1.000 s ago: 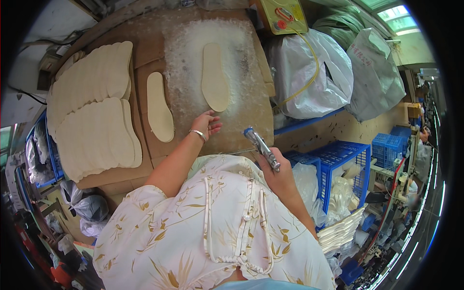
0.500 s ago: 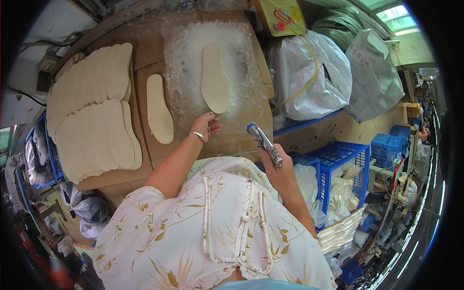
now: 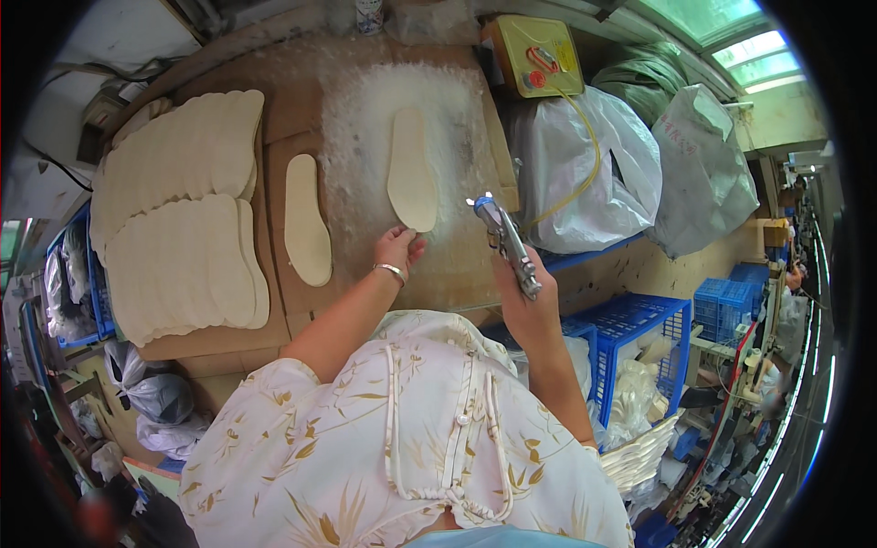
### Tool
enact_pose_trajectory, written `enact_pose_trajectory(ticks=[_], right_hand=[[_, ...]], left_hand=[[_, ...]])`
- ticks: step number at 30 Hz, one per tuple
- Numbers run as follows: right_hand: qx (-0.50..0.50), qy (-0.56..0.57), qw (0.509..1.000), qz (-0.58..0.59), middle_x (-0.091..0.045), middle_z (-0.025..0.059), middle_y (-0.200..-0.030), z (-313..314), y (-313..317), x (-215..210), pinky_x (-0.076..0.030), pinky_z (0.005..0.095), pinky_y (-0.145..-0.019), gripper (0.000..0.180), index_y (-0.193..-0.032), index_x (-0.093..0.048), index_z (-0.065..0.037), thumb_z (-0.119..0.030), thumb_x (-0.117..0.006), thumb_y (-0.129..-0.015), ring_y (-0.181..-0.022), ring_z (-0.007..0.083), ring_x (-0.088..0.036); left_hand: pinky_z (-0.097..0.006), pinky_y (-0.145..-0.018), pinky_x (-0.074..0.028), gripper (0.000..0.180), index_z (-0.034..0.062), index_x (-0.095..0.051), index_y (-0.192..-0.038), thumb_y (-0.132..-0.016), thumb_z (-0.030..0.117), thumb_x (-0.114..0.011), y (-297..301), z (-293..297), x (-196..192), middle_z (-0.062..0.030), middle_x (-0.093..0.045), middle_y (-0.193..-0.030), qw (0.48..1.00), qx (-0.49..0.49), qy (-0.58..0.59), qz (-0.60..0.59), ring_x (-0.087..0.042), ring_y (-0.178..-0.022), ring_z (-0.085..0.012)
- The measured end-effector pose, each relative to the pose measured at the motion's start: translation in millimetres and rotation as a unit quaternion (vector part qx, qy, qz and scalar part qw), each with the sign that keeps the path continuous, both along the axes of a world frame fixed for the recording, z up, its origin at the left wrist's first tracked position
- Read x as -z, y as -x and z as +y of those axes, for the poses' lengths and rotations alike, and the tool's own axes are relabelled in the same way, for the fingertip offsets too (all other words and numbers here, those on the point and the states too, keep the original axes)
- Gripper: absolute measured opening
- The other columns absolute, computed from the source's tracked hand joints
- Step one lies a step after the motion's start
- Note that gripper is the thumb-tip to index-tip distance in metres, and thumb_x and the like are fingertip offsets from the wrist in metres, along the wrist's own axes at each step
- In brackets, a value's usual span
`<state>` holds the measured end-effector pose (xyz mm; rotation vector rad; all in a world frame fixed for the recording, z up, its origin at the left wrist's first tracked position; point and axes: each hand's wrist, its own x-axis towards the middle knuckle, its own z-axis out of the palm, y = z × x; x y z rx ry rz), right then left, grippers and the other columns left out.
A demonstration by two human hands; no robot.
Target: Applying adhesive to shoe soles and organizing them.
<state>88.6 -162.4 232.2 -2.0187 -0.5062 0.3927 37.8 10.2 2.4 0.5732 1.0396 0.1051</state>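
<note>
Stacked insoles [image 3: 178, 219] occupy the worktop [image 3: 457, 265] left. Left hand [image 3: 397, 248] fingertips press insole [image 3: 412, 171]; right hand [image 3: 523, 306] grips spray gun [image 3: 505, 242] upright.

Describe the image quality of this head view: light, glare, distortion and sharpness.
Head view: daylight from the skylight at upper right burns out to white; the fisheye bends the workbench edge and leaves a black rim around the circle; the centre is sharp, with the insole under the left hand and the spray gun in the right hand crisp, while the far aisle at right is small and smeared.
</note>
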Motion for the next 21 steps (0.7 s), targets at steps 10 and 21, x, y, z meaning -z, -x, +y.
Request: enact_pose_trajectory(ticks=[10,21], right_hand=[[0.08,-0.04,0.995,0.051,-0.042,-0.008,-0.058,-37,1,21,-0.023,0.0213,-0.039,0.02,-0.09,-0.065,-0.006,-0.021,-0.053,-0.095,-0.044,0.0005,-0.034],[-0.027,-0.013,0.993,0.114,-0.062,0.0035,-0.081,-12,-11,35,-0.044,0.0265,-0.07,0.024,-0.096,-0.064,0.002,-0.02,-0.055,-0.094,-0.075,0.0104,-0.055]], left_hand=[[-0.027,-0.071,-0.054,0.021,0.0055,-0.06,-0.104,-0.085,0.013,-0.064,-31,29,-107,-0.0056,-0.068,-0.095,0.977,-0.007,-0.156,-0.144,-0.067,-0.084,-0.0148],[-0.027,-0.077,-0.056,0.036,0.0029,-0.054,-0.125,-0.09,0.004,-0.054,90,124,-179,-0.0086,-0.066,-0.104,0.944,-0.064,-0.183,-0.266,-0.066,-0.089,-0.0155]])
